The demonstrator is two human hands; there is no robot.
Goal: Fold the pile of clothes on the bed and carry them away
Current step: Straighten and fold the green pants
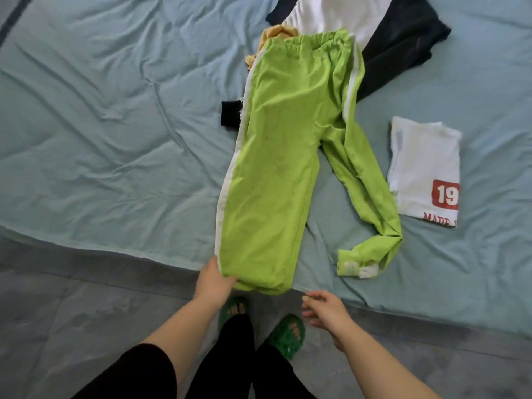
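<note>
Green trousers (273, 168) at bed (115, 110) edge

Trousers (276, 168): thin, smooth lime cloth with a faint sheen, probably synthetic. Bed sheet (115, 110): matt teal cloth, creased. Folded T-shirt (423, 168): soft matt white knit with a flat red print. Dark garment (403, 53): matt cloth. Sandals (288, 335): green moulded plastic. Floor (57, 312): smooth grey.

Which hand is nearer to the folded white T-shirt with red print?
Right. The right hand hovers open, below and left of the white T-shirt; the left hand is farther left, gripping the leg end of the green trousers.
</note>
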